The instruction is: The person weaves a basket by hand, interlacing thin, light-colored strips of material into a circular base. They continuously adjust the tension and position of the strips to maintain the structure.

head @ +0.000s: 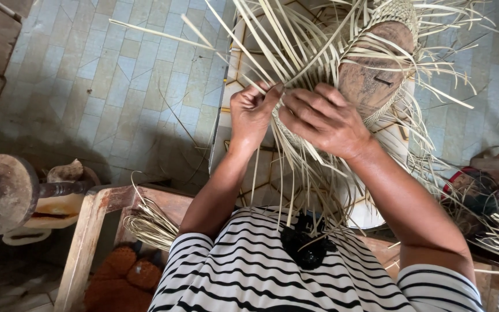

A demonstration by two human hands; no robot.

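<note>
Pale woven straw piece, half-plaited with long loose strands fanning out on all sides, sits over a rounded brown wooden block in front of the person, above a patterned tile floor. The left hand has its fingers pinched shut on a few thin strands at the weave's edge; the right hand lies curled over the plaited part just beside it, pressing it down, though I cannot tell whether its fingers grip a strand underneath. To my eye the risk is in those dry strips: a sharp pull could snap or split one, or a loosened pinch could let the last crossings slacken. Stray ends hanging toward the striped shirt could tangle. A wooden chair frame stands nearby.
</note>
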